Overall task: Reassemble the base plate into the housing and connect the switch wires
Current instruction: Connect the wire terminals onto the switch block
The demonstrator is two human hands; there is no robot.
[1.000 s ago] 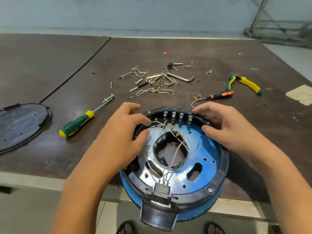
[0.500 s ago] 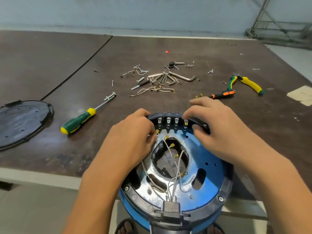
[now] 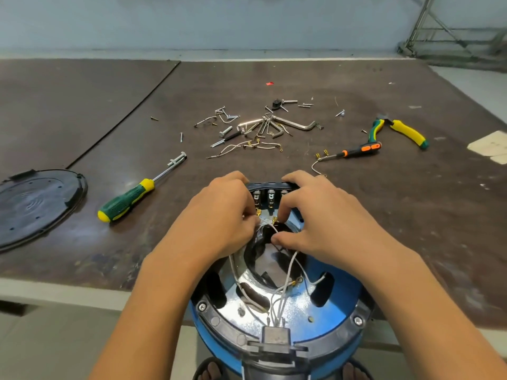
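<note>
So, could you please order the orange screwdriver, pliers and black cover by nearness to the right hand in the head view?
1. Orange screwdriver, just beyond the right hand.
2. Pliers, farther back and right.
3. Black cover, far left.

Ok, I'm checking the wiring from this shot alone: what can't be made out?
Head view, all:
Which wires the left hand and right hand pinch: the hands themselves cover them.
Right-side switch terminals: behind the right hand.
The housing, near end: cut by the bottom edge.
</note>
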